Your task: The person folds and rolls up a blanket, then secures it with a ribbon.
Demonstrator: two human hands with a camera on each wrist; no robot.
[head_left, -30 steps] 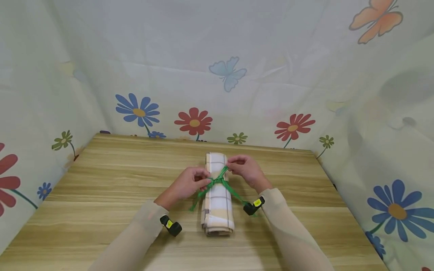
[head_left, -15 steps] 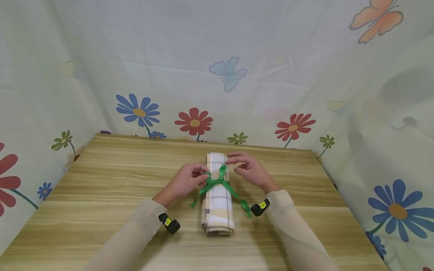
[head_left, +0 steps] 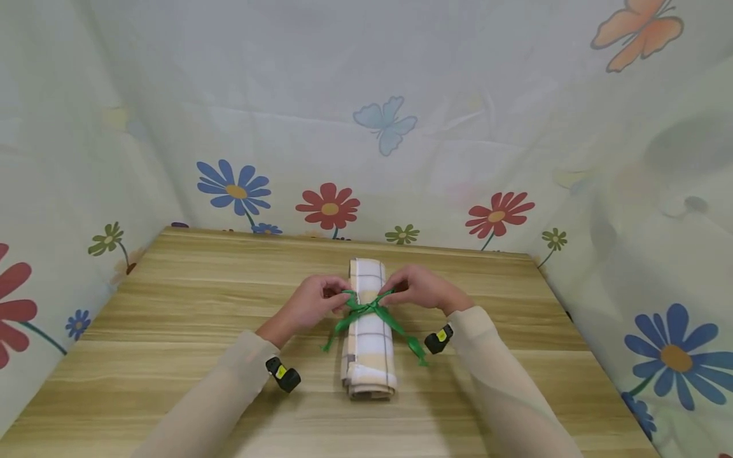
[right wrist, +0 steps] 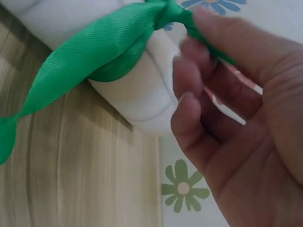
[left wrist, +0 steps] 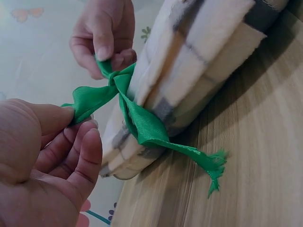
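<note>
A rolled checked towel (head_left: 371, 356) lies lengthwise on the wooden table, white and beige with grey lines. Around its middle runs a green ribbon (head_left: 349, 321), knotted on top into a bow with two loose tails. My left hand (head_left: 314, 300) pinches the left loop between thumb and forefinger; the left wrist view shows this loop (left wrist: 90, 100) pulled out from the knot. From the other side my right hand (head_left: 420, 287) pinches the right loop close to the knot. In the right wrist view a ribbon tail (right wrist: 90, 52) hangs across the towel, its other fingers curled loosely below.
The wooden table (head_left: 200, 292) reaches back to a pale curtain (head_left: 275, 95) printed with flowers and butterflies, which also stands at both sides. A small black wrist camera (head_left: 283, 374) sits on the left sleeve, another camera (head_left: 439, 339) on the right.
My right hand let go of the upright right loop, opened beside it, then came back and pinched it, drawing it rightward and lower. The left hand stays at the left loop.
</note>
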